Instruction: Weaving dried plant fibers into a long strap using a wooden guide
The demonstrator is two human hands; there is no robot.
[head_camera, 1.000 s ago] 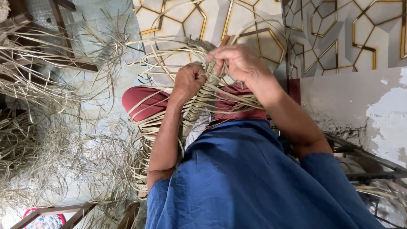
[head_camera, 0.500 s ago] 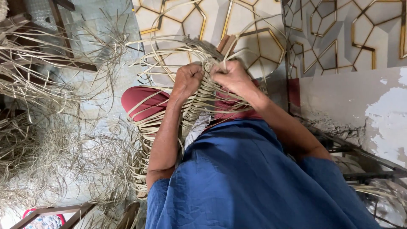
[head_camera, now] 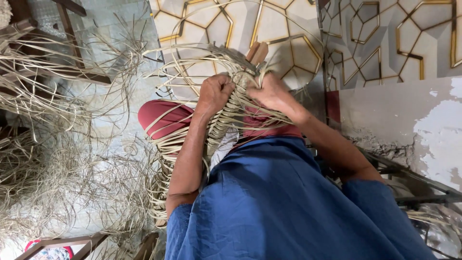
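Geometric gold-lined wall panels behind, loose cane strips littering the floor [head_camera: 57, 192]. Centre frame: left hand [head_camera: 215, 94] fisted tight on thin strands, right hand [head_camera: 269, 94] with fingers clamped on the woven cane piece [head_camera: 226, 120]. Springy, flat, pale strips; likely to snap or slip loose if overpulled.

Pale straw-coloured cane strips [head_camera: 226, 115] form a tight ribbed weave. The shirt [head_camera: 288, 207] is plain mid-blue; the trousers [head_camera: 161, 118] dark red. The wall panel [head_camera: 288, 29] is cream with gold-lined hexagons. The lower wall [head_camera: 409, 120] is grey with white patches, perhaps flaked paint
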